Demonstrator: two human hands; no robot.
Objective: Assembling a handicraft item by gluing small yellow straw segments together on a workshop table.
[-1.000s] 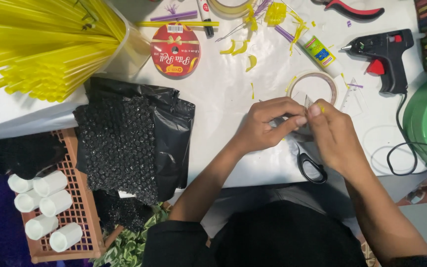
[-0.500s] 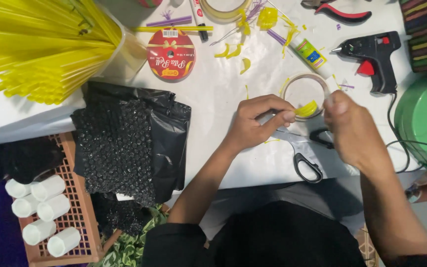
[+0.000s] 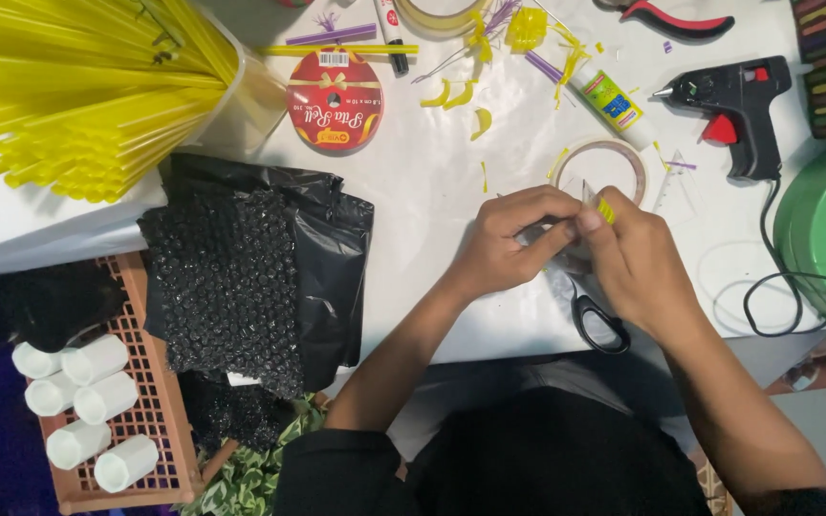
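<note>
Left hand: the left hand (image 3: 509,239) comes in from the lower middle, forearm slanting up and to the right, fingers curled inward with the tips meeting the other hand.
Right hand: the right hand (image 3: 638,258) comes in from the lower right, knuckles up, thumb and forefinger pinched together at the top of the fist.
Grip: both hands are closed on a small yellow strip (image 3: 605,209); the right pinches its upper end, the left fingertips press in from the side.
Strip's place: over the white table (image 3: 413,182), just below the tape ring (image 3: 600,164), between the two sets of fingertips.
Strip's axis: short and narrow, it runs slantwise, the upper end leaning left; its lower part is hidden by fingers.
Under the hands: black-handled scissors (image 3: 597,320) lie beneath the right wrist, handles toward the table's near edge.
Edges and room: the near edge runs just under the wrists; a black glue gun (image 3: 733,100) and its cord (image 3: 767,287) crowd the right, a black bubble-wrap bag (image 3: 250,277) sits well apart to the left, and bare white table lies between bag and left hand.
</note>
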